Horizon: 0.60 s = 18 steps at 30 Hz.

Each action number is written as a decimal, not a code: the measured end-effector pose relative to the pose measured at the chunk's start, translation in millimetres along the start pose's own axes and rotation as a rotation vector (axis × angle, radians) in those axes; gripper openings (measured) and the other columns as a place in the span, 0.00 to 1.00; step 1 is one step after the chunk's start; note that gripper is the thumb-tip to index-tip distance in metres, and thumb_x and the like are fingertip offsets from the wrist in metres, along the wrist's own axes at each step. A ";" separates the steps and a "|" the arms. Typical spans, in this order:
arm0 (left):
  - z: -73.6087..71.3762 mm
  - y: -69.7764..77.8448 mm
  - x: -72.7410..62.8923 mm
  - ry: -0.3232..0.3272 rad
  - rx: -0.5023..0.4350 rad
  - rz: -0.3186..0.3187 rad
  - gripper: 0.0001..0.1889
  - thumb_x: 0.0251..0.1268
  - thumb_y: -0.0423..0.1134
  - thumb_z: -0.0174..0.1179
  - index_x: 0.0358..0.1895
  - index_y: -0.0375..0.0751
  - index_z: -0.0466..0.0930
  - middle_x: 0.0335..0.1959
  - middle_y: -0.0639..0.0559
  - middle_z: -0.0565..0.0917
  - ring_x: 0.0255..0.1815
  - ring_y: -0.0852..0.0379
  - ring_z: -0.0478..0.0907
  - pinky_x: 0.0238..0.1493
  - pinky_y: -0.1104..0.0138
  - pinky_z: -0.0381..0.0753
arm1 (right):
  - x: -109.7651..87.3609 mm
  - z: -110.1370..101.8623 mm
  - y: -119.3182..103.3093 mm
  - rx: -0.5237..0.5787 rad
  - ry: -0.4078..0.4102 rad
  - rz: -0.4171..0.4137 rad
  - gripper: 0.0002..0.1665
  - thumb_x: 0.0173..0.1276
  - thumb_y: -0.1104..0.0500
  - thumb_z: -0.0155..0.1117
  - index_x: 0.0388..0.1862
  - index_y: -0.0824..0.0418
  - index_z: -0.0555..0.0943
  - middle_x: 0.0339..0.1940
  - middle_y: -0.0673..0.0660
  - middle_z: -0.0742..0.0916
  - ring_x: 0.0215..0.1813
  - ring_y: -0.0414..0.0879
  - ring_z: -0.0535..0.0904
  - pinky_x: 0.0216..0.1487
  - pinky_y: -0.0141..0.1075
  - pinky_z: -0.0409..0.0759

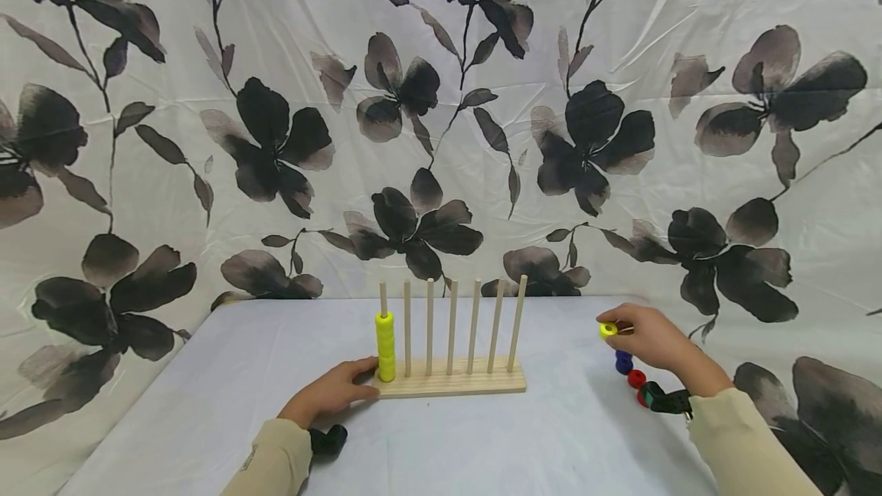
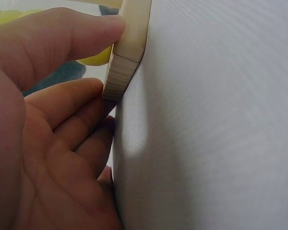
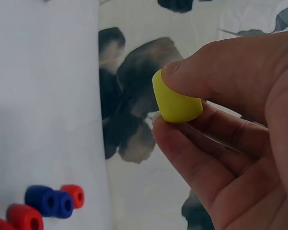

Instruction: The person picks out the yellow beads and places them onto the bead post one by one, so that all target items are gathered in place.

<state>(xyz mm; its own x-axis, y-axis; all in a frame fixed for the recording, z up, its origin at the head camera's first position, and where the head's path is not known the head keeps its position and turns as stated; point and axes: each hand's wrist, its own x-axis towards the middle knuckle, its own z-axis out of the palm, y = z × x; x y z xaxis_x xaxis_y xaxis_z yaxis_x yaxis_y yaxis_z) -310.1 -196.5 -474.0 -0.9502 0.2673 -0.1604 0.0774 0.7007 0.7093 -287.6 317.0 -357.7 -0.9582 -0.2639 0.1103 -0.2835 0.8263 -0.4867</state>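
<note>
A wooden peg stand (image 1: 455, 380) rests on the table with a row of several upright pegs. Yellow beads (image 1: 385, 347) are stacked on its leftmost peg, whose tip shows above them. At the left end of the base, my left hand (image 1: 331, 391) holds the corner between thumb and fingers; the left wrist view shows the thumb (image 2: 98, 36) against the wood. Off to the right, my right hand (image 1: 648, 337) pinches a single yellow bead (image 3: 175, 100) between thumb and fingers, raised above the tabletop. The bead's hole shows in the head view.
Blue beads (image 3: 42, 200) and red beads (image 3: 25, 217) lie in a line near the table's right edge, below my right hand. A floral cloth (image 1: 441, 136) hangs behind the white-covered table (image 1: 482, 442). Each wrist carries a small black camera (image 1: 329, 441).
</note>
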 end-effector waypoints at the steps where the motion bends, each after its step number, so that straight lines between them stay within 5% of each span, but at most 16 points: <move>1: -0.1 0.5 -0.5 0.002 0.002 0.000 0.38 0.57 0.48 0.68 0.71 0.42 0.66 0.71 0.42 0.69 0.74 0.38 0.60 0.72 0.40 0.58 | 1.3 -0.4 -2.1 0.008 0.003 -0.005 0.21 0.63 0.62 0.66 0.55 0.67 0.80 0.49 0.61 0.83 0.46 0.50 0.83 0.47 0.44 0.86; 18: 1.0 -1.4 -0.4 0.003 -0.025 -0.006 0.38 0.56 0.47 0.69 0.70 0.42 0.67 0.71 0.42 0.69 0.75 0.38 0.59 0.73 0.40 0.56 | 17.8 -11.9 -43.0 0.036 0.038 -0.095 0.20 0.65 0.60 0.65 0.56 0.63 0.80 0.51 0.62 0.85 0.51 0.55 0.84 0.49 0.44 0.86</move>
<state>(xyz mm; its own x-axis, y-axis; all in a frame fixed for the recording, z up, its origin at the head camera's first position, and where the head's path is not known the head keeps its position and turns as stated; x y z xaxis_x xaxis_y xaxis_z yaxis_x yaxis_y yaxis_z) -309.5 -196.9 -475.6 -0.9515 0.2614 -0.1625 0.0645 0.6855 0.7252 -292.9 282.7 -324.5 -0.9279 -0.3209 0.1896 -0.3725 0.7797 -0.5033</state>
